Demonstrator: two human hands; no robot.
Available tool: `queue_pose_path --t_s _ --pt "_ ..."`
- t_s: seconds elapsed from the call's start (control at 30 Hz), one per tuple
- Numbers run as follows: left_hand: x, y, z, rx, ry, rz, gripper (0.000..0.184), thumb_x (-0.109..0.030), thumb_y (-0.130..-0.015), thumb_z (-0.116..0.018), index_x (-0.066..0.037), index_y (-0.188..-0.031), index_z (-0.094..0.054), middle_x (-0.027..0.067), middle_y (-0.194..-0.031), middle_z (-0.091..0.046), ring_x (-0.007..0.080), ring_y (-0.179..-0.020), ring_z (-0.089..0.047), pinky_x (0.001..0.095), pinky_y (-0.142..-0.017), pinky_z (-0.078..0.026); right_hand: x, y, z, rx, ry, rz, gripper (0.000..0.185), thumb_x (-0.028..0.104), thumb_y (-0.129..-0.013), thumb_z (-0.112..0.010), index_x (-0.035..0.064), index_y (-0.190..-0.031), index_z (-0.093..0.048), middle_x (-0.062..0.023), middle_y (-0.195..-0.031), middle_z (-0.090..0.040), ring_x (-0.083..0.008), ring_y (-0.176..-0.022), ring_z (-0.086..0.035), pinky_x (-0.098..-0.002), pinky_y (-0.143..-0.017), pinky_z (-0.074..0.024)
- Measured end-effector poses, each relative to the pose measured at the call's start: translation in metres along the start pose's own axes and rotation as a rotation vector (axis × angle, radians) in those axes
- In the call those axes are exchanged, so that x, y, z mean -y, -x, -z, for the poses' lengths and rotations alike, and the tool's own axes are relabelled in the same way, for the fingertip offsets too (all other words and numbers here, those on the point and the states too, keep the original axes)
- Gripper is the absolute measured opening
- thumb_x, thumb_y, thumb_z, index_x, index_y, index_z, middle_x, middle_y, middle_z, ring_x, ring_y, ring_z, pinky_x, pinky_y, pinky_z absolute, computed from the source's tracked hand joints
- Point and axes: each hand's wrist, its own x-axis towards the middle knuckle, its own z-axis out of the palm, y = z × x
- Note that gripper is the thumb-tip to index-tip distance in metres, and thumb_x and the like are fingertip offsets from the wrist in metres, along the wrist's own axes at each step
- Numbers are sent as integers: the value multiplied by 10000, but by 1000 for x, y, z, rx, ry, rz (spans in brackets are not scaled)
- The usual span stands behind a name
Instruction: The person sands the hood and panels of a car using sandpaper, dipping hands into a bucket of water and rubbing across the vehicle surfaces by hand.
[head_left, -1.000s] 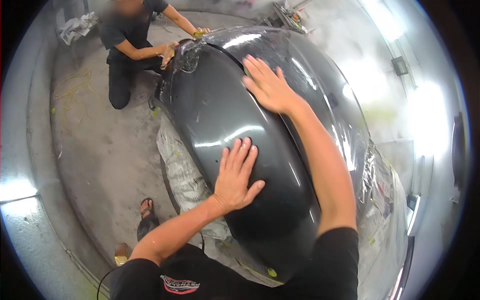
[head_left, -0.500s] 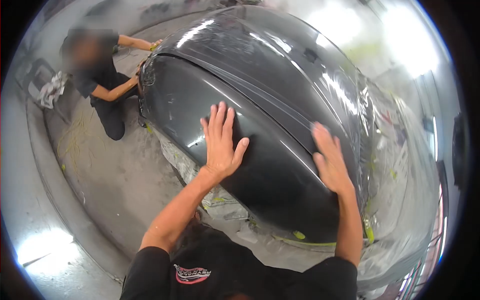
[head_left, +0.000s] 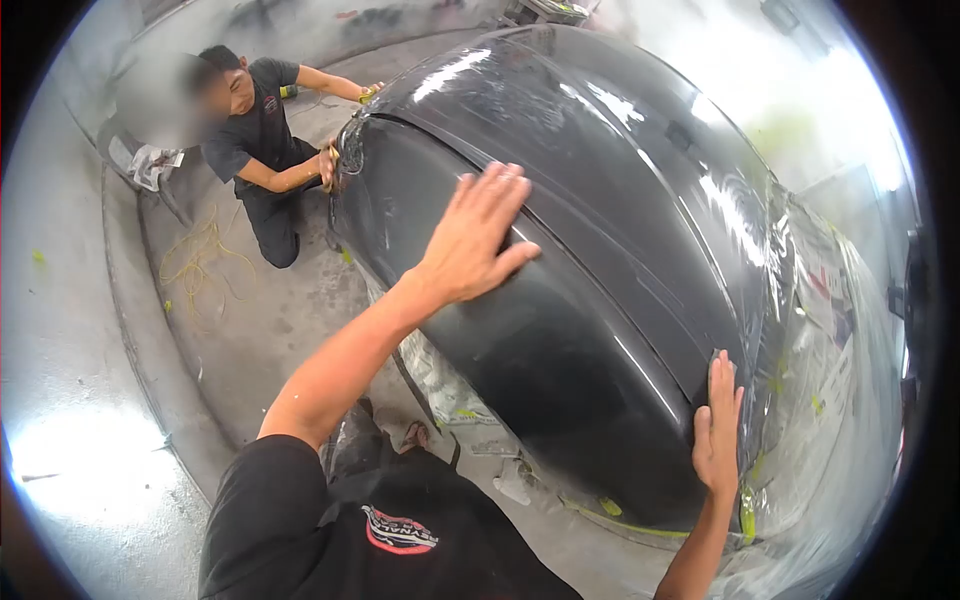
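Observation:
A dark, glossy car fender (head_left: 560,370) curves across the middle of the view. My left hand (head_left: 475,240) lies flat on its upper part, fingers stretched toward the gap along the hood (head_left: 600,180); nothing is in it. At the fender's rear end, near the masking plastic, is my right hand (head_left: 718,425). Its fingers point up and its thumb stands apart, holding nothing; whether the palm presses on the panel is hard to tell. The hood looks wrapped in clear film, wrinkled and shiny in places.
A co-worker (head_left: 265,150) in dark clothes kneels at the car's front, both hands at its edge. Clear plastic sheeting (head_left: 830,400) and paper cover the car's right side. Yellowish strands (head_left: 205,265) lie on the grey floor (head_left: 270,330). Bits of green tape (head_left: 610,507) edge the fender.
My left hand has slid up the fender toward the hood gap. My right hand has moved back to the fender's rear end. The view has shifted, and the co-worker's head has turned.

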Motion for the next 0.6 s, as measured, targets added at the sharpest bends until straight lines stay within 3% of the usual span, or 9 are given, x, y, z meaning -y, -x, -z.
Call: queue_pose_path --t_s 0.13,0.23,0.47,0.6 --pt "61 38 -6 -176 57 219 899 -431 -941 -686 26 -1603 -285 274 -1674 -243 472 -1560 -205 631 -1241 -157 72 -83 -13 39 54 128 669 353 -1089 -367 41 -1659 -208 -168 -1734 -175 -381 -1605 -134 -572 -1270 -50" --pt "77 58 -9 -135 129 228 932 -461 -950 -635 42 -1624 -233 279 -1702 -163 460 -1587 -126 608 -1256 -94 115 -158 -25 70 103 227 670 327 -1087 -383 45 -1662 -187 -173 -1733 -169 -374 -1605 -135 -572 -1271 -54" --pt "89 63 -9 -132 239 221 933 -437 -917 -670 53 -1607 -278 292 -1676 -243 475 -1570 -194 625 -1243 -125 233 -319 -66 121 209 502 691 374 -1086 -437 41 -1648 -214 -168 -1725 -188 -365 -1595 -176 -594 -1265 -110" --pt "92 64 -10 -122 285 225 901 -409 -905 -690 62 -1583 -329 292 -1662 -277 478 -1562 -218 633 -1238 -142 293 -402 -106 5 212 756 614 395 -1092 -426 26 -1581 -372 -170 -1677 -314 -349 -1570 -257 -606 -1249 -190"
